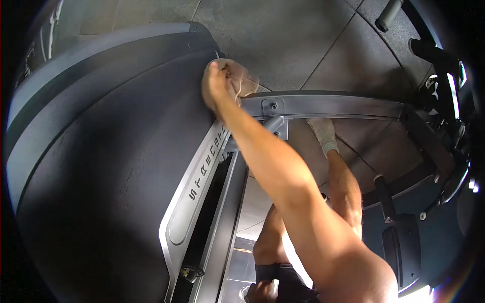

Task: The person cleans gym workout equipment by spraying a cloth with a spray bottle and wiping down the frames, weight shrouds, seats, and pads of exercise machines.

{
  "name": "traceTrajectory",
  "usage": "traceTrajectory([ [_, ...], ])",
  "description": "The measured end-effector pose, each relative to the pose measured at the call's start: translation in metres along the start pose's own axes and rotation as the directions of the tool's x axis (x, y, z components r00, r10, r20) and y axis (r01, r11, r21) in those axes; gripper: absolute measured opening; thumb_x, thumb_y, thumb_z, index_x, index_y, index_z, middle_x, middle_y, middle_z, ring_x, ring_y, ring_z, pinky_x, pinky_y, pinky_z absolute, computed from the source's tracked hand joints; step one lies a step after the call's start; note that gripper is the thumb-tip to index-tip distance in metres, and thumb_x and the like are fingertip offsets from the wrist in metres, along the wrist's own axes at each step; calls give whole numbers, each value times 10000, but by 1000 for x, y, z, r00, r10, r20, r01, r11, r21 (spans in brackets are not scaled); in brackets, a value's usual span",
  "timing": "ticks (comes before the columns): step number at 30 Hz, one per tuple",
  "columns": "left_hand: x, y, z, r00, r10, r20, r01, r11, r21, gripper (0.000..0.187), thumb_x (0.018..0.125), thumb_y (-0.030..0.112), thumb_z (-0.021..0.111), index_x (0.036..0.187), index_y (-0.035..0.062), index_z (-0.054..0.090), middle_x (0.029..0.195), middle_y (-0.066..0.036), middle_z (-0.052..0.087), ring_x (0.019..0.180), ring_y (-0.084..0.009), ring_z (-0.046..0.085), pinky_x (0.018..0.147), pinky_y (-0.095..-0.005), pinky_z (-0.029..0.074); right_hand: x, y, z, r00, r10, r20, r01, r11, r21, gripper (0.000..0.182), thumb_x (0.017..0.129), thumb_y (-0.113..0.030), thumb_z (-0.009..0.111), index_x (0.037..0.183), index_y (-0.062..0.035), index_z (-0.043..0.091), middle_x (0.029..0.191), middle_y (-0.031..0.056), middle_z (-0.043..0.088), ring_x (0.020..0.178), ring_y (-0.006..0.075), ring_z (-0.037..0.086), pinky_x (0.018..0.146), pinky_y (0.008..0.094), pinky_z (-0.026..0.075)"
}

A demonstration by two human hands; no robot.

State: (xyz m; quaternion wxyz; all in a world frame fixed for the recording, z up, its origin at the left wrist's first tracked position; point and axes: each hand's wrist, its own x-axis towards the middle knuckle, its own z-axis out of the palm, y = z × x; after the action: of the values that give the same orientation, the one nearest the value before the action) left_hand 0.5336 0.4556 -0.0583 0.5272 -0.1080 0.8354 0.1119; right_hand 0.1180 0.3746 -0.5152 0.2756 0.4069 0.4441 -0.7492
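My right hand [214, 88] reaches up to the upper edge of a large dark machine cover [111, 146]. Its fingers are wrapped round a brownish cloth [242, 81], which hangs out to the right beside a grey metal crossbar [333, 105]. Just below the hand runs a silver strip [189, 202] with dark raised letters, partly covered by my forearm. Low in the view, near dark shorts, my left hand [261, 293] is closed round a whitish object [275, 288]; it is cut off by the frame edge and too small to make out.
A dark slot and metal rail [222, 222] run beside the silver strip. My legs are below the crossbar, one socked foot [323, 134] on the tiled floor [288, 45]. Gym equipment with padded handles [389, 15] stands at the right. A dark pad [401, 247] is at lower right.
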Motion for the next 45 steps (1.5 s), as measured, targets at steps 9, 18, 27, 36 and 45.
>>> traceTrajectory([
  [9,10,-20,5,999,31,17,-32,999,43,141,877,203,605,991,131,646,983,-142,643,867,-341,621,722,-484,512,-323,-90,45,397,-726,561,834,541,109,671,722,-267,712,1352,-119,537,1485,256,351,1403,463,254,1146,587,203],
  [18,0,-19,30,997,-26,71,22,998,61,108,867,234,597,919,169,666,920,-90,663,802,-287,636,664,-446,519,3,204,-41,986,41,-161,-113,878,-466,825,995,-592,317,1521,38,234,1539,324,265,1468,441,182,1197,464,190],
  [27,-6,-23,35,996,15,-83,-20,998,-59,194,852,185,598,1027,200,683,785,-30,640,740,-262,625,649,-407,530,-207,40,-5,769,-544,335,636,700,-325,639,1010,-494,374,1512,-100,341,1616,209,160,1498,410,109,1161,635,76],
  [36,-51,-9,-3,943,176,-282,-246,939,-238,233,805,198,706,997,69,676,949,-111,660,839,-300,639,743,-394,542,-473,-59,94,930,-309,198,358,883,-303,802,1007,-442,411,1471,171,182,1544,401,101,1481,477,22,1210,525,19],
  [45,-140,-16,-62,672,119,-730,-368,910,-190,224,872,284,678,962,80,664,922,-124,675,858,-324,660,762,-428,540,-643,-185,139,727,-611,313,669,733,-123,694,1024,-364,366,1451,168,237,1523,386,204,1437,518,164,1183,574,75],
])
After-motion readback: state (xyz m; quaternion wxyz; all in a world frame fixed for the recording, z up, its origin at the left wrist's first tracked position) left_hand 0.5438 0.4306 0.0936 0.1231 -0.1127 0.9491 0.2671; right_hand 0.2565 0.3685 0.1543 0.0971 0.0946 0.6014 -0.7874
